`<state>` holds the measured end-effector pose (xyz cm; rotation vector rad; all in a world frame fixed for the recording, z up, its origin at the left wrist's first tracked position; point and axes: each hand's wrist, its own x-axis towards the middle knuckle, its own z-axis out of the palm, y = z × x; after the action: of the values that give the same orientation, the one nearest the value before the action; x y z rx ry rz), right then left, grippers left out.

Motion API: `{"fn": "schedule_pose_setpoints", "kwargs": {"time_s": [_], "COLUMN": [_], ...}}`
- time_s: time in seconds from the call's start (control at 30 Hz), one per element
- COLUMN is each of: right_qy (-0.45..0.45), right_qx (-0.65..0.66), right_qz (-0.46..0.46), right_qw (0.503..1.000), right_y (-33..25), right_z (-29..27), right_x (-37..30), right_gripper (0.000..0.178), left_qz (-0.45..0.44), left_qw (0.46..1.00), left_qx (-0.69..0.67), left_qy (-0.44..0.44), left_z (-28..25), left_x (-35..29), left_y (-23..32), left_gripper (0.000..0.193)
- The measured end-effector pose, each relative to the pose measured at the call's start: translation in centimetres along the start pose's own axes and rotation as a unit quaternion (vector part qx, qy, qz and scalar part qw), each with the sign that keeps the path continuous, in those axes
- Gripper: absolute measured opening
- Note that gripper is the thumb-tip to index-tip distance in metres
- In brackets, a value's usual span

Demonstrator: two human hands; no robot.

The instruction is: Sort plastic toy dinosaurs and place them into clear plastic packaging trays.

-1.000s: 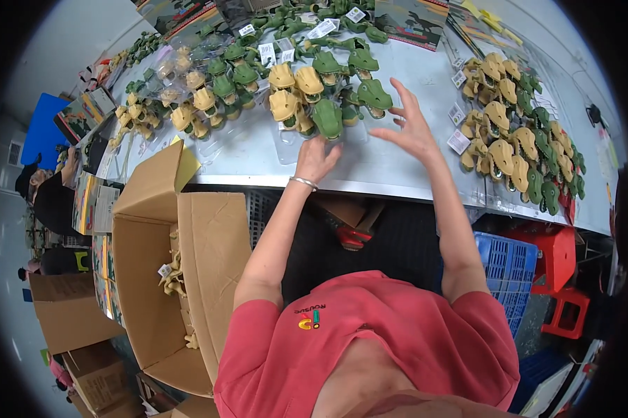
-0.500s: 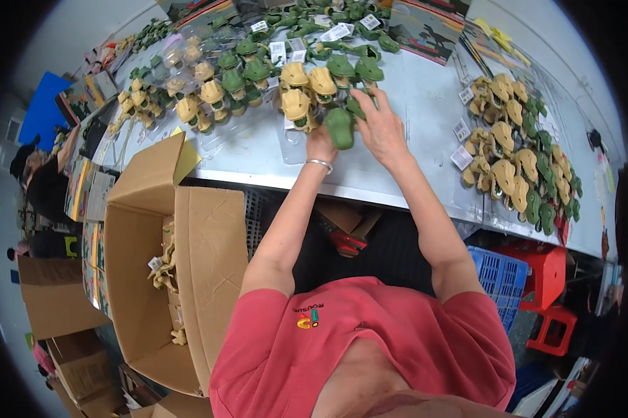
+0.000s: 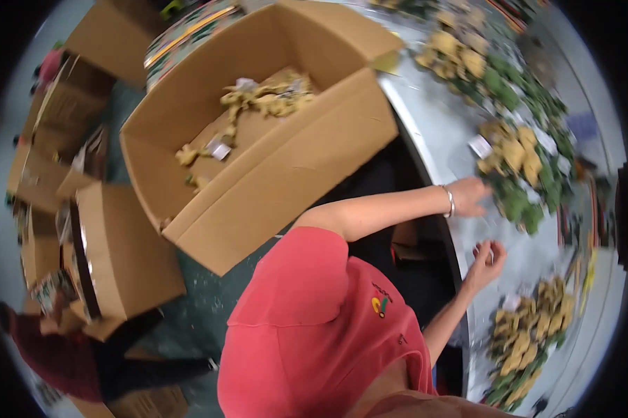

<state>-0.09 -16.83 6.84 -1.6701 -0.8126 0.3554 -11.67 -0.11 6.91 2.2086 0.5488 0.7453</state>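
My left hand (image 3: pixel 469 197), with a silver bracelet at its wrist, is over the table (image 3: pixel 432 150) beside a cluster of green and tan toy dinosaurs (image 3: pixel 516 157). Its fingers are slightly blurred but look stretched out, and I see nothing in them. Closer to the lower right, my right hand (image 3: pixel 488 265) hovers above the tabletop. Its fingers are partly curled and apart, with no object visible between them. White paper tags (image 3: pixel 480 146) hang among the toys, whose outlines are smeared by motion.
A large open cardboard box (image 3: pixel 286 188) stands left of the table, with tan toy dinosaurs (image 3: pixel 269 97) inside. More toys (image 3: pixel 526 334) lie in a pile at the lower right. Several cartons (image 3: pixel 129 251) and a person in a dark red top (image 3: pixel 56 352) are farther left.
My view has swung left, bringing the cardboard box to the upper middle. The green toy dinosaur that was at my hands is no longer held; my hands have moved apart.
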Motion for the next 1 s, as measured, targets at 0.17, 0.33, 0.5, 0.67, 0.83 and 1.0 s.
{"fn": "schedule_pose_setpoints", "kwargs": {"time_s": [0.17,0.33,0.5,0.67,0.83,1.0], "right_qy": [-0.09,-0.145,-0.109,-0.112,-0.096,-0.066], "right_qx": [-0.069,-0.084,-0.253,-0.317,-0.309,-0.288], "right_qz": [-0.029,-0.018,-0.088,-0.149,-0.142,-0.108], "right_qw": [0.993,0.986,0.957,0.93,0.936,0.949], "right_y": [2.7,4.8,3.6,3.0,2.5,1.2], "right_z": [0.1,-0.1,0.4,1.5,3.3,2.2], "right_x": [0.1,0.1,-0.7,-1.5,-1.8,-2.0], "right_gripper": [0.016,0.014,0.013,0.008,0.005,0.006], "left_qz": [-0.11,-0.355,-0.696,-0.725,-0.628,-0.606], "left_qw": [0.954,0.831,0.603,0.667,0.762,0.713], "left_qx": [-0.275,-0.301,0.371,0.168,0.012,-0.154], "left_qy": [-0.042,0.305,-0.121,0.026,0.159,0.318], "left_z": [-22.2,-37.1,-33.1,-27.8,-27.9,-28.8], "left_x": [-13.6,-30.7,-49.0,-55.5,-53.9,-40.9], "left_y": [2.2,-7.4,-21.7,-23.4,-10.7,0.8], "left_gripper": [0.035,0.04,0.046,0.056,0.052,0.048]}}
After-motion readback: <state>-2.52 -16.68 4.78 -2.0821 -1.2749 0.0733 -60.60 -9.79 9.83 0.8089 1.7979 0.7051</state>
